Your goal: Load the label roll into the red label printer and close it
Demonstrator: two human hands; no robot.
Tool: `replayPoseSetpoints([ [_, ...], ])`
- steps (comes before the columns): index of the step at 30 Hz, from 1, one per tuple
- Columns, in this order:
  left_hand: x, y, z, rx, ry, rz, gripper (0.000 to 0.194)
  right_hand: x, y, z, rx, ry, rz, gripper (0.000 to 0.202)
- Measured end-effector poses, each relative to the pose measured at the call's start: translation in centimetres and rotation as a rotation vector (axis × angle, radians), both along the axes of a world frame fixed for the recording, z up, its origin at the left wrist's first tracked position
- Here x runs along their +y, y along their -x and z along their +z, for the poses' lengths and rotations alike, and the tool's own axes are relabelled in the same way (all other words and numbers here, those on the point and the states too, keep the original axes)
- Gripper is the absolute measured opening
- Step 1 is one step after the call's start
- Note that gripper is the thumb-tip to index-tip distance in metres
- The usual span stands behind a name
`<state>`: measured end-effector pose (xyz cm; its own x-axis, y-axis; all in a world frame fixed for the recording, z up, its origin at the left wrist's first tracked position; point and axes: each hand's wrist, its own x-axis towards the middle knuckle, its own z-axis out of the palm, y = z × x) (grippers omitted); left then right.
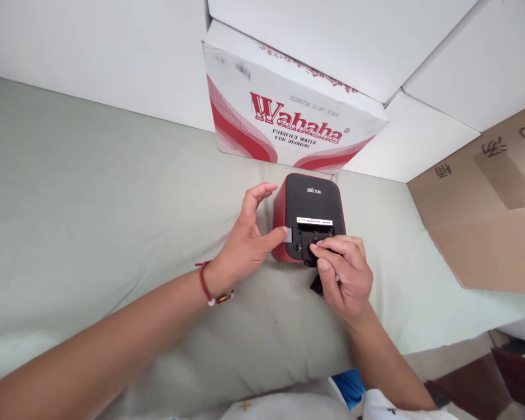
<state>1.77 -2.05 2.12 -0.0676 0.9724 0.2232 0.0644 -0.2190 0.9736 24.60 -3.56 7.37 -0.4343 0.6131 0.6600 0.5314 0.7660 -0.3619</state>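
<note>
In the head view, the black-and-red device (312, 198) sits on the green cloth (157, 192), just near of the Wahaha box (295, 108). The left hand (246, 242) has its grip open, thumb on the device's grey tab (288, 234), fingers curved beside its left side. The right hand (345, 274) has its grip nearly closed, fingertips at the black part (308, 248) on the device's near end. Far right, there's a brown carton (485, 204).

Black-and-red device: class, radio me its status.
Left hand touching device's side edge. Right hand fingering dark part at its front. Wahaha carton behind, clear of both hands.
</note>
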Motion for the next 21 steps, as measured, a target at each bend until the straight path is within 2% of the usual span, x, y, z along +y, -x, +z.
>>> replayPoseSetpoints([
  [2,0.0,0.0,-0.6,-0.014,-0.015,-0.023,0.070,0.1,-0.1,0.0,-0.007,0.004,0.002,0.037],
  [7,0.4,0.6,-2.2,-0.059,-0.045,-0.117,0.080,0.2,-0.5,0.8,-0.019,0.019,0.025,0.033],
  [10,0.7,0.8,-2.6,-0.097,-0.044,-0.170,0.077,1.4,-1.0,2.6,-0.059,0.157,0.045,0.023],
  [13,0.9,0.6,-2.8,-0.152,-0.040,-0.190,0.071,4.1,-1.2,5.0,-0.131,0.338,0.006,0.021],
  [15,0.9,0.4,-2.8,-0.183,-0.035,-0.181,0.071,6.3,-0.6,6.4,-0.264,0.387,-0.012,0.022],
  [17,0.9,0.2,-2.9,-0.207,-0.022,-0.176,0.073,8.3,0.8,7.4,-0.499,0.415,-0.035,0.023],
  [21,1.0,0.2,-3.3,-0.216,-0.011,-0.164,0.078,10.7,4.6,7.5,-1.033,0.489,-0.148,0.032],
])
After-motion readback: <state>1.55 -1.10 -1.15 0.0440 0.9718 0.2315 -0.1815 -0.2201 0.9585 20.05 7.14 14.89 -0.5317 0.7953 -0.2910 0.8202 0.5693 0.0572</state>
